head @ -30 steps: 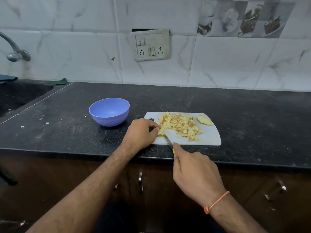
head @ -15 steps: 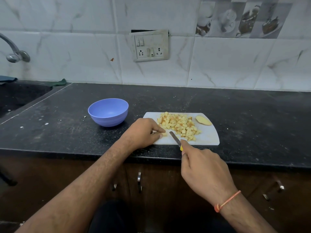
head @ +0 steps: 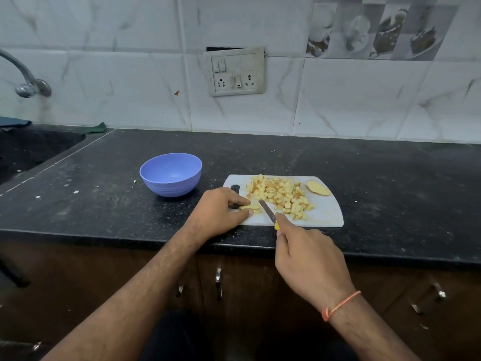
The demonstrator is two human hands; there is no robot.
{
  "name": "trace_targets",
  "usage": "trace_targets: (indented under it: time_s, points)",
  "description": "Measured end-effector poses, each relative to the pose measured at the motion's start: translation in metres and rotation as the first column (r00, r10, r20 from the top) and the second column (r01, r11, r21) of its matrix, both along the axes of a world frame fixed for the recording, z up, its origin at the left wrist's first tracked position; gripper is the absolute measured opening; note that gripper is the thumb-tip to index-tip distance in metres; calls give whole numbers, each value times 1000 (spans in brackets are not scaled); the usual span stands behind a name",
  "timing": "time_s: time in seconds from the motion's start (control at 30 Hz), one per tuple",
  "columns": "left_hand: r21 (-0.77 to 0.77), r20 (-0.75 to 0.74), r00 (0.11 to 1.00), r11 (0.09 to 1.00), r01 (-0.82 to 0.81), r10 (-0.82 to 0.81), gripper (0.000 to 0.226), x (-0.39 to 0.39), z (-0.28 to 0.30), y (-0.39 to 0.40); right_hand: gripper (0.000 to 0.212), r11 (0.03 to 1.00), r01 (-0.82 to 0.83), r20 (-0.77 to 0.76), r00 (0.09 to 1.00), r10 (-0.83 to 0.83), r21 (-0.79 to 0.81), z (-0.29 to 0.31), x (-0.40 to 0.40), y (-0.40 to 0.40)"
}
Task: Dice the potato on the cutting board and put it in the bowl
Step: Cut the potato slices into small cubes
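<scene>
Last pale yellow potato strips (head: pixel 250 208) lie on the white plastic cutting board (head: pixel 328 217), pinched under the left hand (head: pixel 221 212) fingers (head: pixel 240 201). Heap of diced potato cubes (head: pixel 279 195) sits just right of them. Right hand (head: pixel 309 259) is curled round the yellow-handled knife (head: pixel 268 211), blade just beside the left fingertips. Risk: strips are short, so a slip nicks a finger. Lavender plastic bowl (head: pixel 170 174) on the black counter (head: pixel 390 183), left of the fingers, has no potato yet.

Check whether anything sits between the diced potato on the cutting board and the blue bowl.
Only the person's own left hand, which pinches potato strips at the board's left end, on the side facing the bowl. The countertop between the cutting board and bowl is bare. The diced potato pile lies mid-board; the bowl holds nothing.
</scene>
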State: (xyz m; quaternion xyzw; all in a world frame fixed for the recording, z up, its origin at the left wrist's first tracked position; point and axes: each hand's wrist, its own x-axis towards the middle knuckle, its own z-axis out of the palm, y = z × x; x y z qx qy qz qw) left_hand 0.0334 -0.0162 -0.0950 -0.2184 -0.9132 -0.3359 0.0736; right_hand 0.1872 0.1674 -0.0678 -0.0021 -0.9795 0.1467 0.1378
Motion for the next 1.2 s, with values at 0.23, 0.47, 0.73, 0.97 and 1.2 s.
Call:
trace_targets:
  time_s: [0.23, 0.47, 0.73, 0.97, 1.2]
  points:
    - [15, -3, 1000, 1000, 8, -8, 27, 1, -4, 9, 49, 1000, 17, 12, 1000, -17, -3, -8, -5, 1]
    - [83, 18, 1000, 996, 11, -12, 24, -4, -12, 8, 50, 1000, 28, -13, 1000, -28, 14, -8, -7, -4]
    - [126, 29, 1000, 992, -1, -3, 19, -7, -12, 6, 52, 996, 51, 48, 997, -55, 72, -7, -16, -25]
    - [104, 5, 1000, 994, -22, 22, 15, -3, -11, 8, 60, 988, 5, 82, 996, -17, 153, -14, 0, -28]
    - [163, 39, 999, 986, -38, 32, 16, -2, -10, 3, 58, 985, 22, 45, 999, -30, 171, -12, 23, -13]
